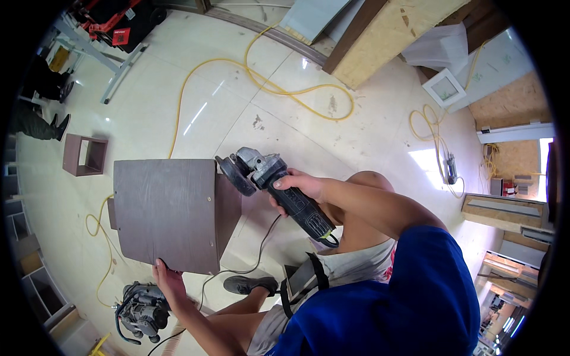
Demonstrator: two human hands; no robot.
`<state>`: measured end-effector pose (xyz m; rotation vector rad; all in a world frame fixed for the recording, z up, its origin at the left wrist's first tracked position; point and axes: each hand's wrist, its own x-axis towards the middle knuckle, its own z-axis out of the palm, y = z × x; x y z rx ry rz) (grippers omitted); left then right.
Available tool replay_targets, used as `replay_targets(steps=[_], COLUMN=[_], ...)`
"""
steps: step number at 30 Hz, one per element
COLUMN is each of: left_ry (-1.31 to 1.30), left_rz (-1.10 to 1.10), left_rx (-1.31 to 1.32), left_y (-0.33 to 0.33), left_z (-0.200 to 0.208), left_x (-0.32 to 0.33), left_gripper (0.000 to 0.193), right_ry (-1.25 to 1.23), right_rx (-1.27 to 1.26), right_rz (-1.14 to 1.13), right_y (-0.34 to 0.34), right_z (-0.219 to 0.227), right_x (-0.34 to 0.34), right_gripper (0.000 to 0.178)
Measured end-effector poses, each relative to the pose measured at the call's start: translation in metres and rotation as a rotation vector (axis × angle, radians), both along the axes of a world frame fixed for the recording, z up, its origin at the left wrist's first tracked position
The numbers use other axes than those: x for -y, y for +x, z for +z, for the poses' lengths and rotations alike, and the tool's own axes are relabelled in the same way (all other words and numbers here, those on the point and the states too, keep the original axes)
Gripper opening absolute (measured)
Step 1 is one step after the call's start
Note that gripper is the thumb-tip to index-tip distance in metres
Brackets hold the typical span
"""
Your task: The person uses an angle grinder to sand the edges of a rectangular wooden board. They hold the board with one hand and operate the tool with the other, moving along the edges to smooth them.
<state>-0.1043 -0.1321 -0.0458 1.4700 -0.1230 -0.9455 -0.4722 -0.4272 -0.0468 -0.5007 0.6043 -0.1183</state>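
Note:
My right hand (298, 188) is closed around the body of a black and grey angle grinder (300, 204). The grinder's disc end, with its dark round guard, is close to the right edge of a brown wooden box (166, 213); I cannot tell whether it touches. Several small fastener spots show along that edge of the top panel. At the box's near edge, my left hand (170, 285) grips the panel, one finger on top and the rest partly hidden. The grinder's dark cord (261, 246) runs down beside the box.
An air compressor (142, 311) stands at the lower left. Yellow hose (255, 70) loops over the pale tiled floor. A smaller brown open box (85, 155) sits at left, near people's legs (41, 121). Boards (392, 35) lean at the upper right. My shoe (249, 285) is near the cord.

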Motion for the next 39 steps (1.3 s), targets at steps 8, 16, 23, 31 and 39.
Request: replay_targets(steps=[8, 16, 23, 31, 39], left_ry=[0.023, 0.019, 0.008, 0.003, 0.024], left_rz=[-0.005, -0.003, 0.015, 0.032, 0.081], left_rx=[0.013, 0.013, -0.006, -0.009, -0.002], left_y=[-0.003, -0.004, -0.002, -0.009, -0.009], left_z=[0.006, 0.008, 0.004, 0.014, 0.013], left_x=[-0.003, -0.003, -0.010, -0.002, -0.003], left_gripper=[0.049, 0.044, 0.045, 0.044, 0.038], right_ry=[-0.038, 0.005, 0.009, -0.063, -0.036], right_rx=[-0.041, 0.001, -0.107, -0.139, -0.137], right_rz=[0.055, 0.074, 0.085, 0.012, -0.016], right_y=[0.018, 0.000, 0.012, 0.000, 0.005], right_z=[0.003, 0.007, -0.007, 0.008, 0.010], right_x=[0.027, 0.023, 0.033, 0.008, 0.000], right_gripper=[0.042, 0.043, 0.042, 0.045, 0.042])
